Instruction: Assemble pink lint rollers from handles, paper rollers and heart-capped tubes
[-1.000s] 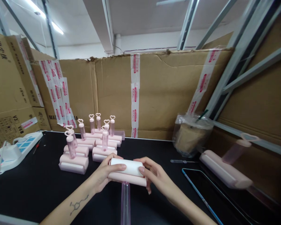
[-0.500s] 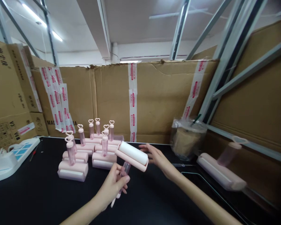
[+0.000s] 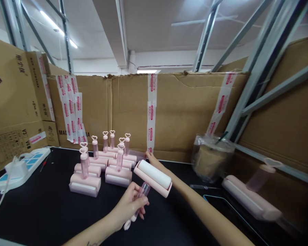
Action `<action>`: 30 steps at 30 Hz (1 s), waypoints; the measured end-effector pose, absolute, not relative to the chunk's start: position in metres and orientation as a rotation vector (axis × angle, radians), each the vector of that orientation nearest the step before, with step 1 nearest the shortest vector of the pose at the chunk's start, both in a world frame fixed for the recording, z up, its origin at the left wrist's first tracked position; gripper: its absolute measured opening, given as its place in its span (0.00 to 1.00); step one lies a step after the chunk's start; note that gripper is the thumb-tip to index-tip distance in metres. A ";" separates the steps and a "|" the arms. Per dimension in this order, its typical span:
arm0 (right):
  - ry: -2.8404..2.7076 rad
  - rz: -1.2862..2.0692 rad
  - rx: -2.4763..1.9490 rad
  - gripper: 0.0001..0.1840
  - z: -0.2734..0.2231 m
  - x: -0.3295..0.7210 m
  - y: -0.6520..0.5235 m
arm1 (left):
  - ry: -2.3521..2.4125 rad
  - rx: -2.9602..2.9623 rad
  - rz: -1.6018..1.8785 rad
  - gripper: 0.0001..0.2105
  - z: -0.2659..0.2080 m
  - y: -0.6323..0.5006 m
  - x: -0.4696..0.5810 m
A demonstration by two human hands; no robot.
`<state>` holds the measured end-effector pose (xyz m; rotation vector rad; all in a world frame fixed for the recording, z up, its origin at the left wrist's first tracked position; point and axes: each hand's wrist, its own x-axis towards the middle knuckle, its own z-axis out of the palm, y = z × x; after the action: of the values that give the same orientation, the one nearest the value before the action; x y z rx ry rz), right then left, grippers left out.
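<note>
My left hand [image 3: 136, 202] is closed around the clear pink handle of a lint roller [image 3: 154, 177], whose heart-shaped loop points down toward me. Its white roll faces up, framed by a pink holder. Behind that roller my right hand [image 3: 155, 162] stretches toward the back of the table, beside a translucent pinkish cover [image 3: 141, 154]. Most of its fingers are hidden, so I cannot tell whether it grips the cover. Several more pink lint rollers [image 3: 86, 182] stand upright with heart-looped handles at the left.
A cardboard wall [image 3: 182, 112] with tape strips closes off the back. On the left lies a white power strip [image 3: 38, 160] with a plug and cable. A bagged drink cup [image 3: 210, 159] stands at the back right, near another lint roller [image 3: 251, 198] by the metal rack.
My right hand has moved away from the held roller's end, going left and back behind it. My left hand keeps its hold on the roller. The whole view has shifted slightly.
</note>
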<state>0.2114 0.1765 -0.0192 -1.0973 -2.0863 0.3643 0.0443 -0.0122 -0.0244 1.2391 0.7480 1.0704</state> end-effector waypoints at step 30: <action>-1.511 1.060 -1.052 0.26 0.038 0.259 0.029 | 1.086 1.980 0.800 0.18 -0.004 -0.007 0.017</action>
<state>0.2585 0.0289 0.0384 -1.0523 -1.5114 1.0596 0.0167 -0.0066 -0.0039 1.9804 1.0863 0.7999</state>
